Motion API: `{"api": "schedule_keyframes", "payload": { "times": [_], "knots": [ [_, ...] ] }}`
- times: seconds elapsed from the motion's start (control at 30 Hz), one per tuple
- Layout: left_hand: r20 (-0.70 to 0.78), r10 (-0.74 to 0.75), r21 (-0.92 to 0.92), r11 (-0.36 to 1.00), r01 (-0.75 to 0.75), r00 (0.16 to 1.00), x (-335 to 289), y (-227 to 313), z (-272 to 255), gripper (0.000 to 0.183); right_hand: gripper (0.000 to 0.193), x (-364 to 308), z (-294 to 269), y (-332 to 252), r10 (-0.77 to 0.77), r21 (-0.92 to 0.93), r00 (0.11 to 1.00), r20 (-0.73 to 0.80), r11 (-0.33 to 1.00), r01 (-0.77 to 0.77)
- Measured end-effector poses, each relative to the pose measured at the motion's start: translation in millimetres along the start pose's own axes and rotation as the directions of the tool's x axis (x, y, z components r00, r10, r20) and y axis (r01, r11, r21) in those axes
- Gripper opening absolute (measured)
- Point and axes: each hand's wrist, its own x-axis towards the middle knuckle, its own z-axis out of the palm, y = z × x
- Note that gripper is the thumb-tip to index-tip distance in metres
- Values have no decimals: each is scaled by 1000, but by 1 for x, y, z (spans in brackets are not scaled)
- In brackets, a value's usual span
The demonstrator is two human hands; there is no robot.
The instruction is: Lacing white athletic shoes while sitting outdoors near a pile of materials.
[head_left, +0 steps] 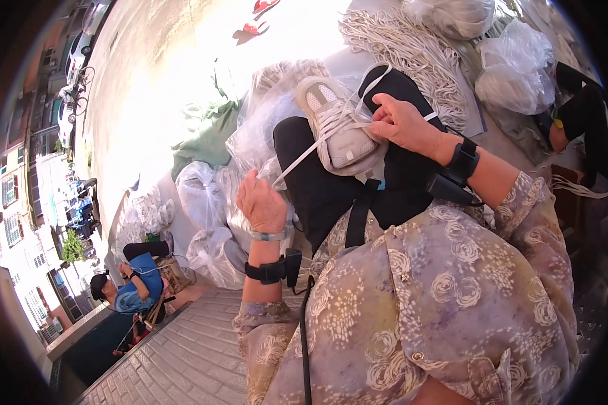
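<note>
A pale beige sneaker (pixel 336 128) rests on my lap between my knees, with white lace threaded through its front. My left hand (pixel 261 200) is closed on one end of the shoelace (pixel 300 159), which runs taut from the shoe toward the lower left. Over the shoe's right side, my right hand (pixel 405 123) has its fingers bent together in a pinch at the lacing. Another stretch of lace loops up over my right knee. What exactly lies between the right fingertips is partly hidden.
A big heap of white laces (pixel 412 57) lies beyond my right knee. Clear plastic bags (pixel 518 67) stand at the far right, more bags (pixel 203 192) at left, near a green sack (pixel 206 131). One person (pixel 138 283) sits at the left; another person's dark-clad limbs (pixel 581 115) show at right.
</note>
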Motion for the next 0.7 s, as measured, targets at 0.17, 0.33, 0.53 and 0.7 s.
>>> {"api": "schedule_keyframes", "payload": {
  "times": [0.17,0.33,0.53,0.7],
  "knots": [
    [148,-723,453,656,603,675,-106,-130,4,13,46,5,-5,10,-38,25,995,-91,999,41],
    [322,-683,446,720,532,656,-104,-110,9,18,44,26,-6,-6,103,-74,994,47,992,-99],
    [-104,-75,-213,976,51,992,-6,-14,38,20,26,39,6,2,-37,-165,999,-14,986,34],
    [-126,104,-341,929,-141,987,45,54,38,16,27,37,11,-5,-42,-224,999,-29,974,34]
  ]
}}
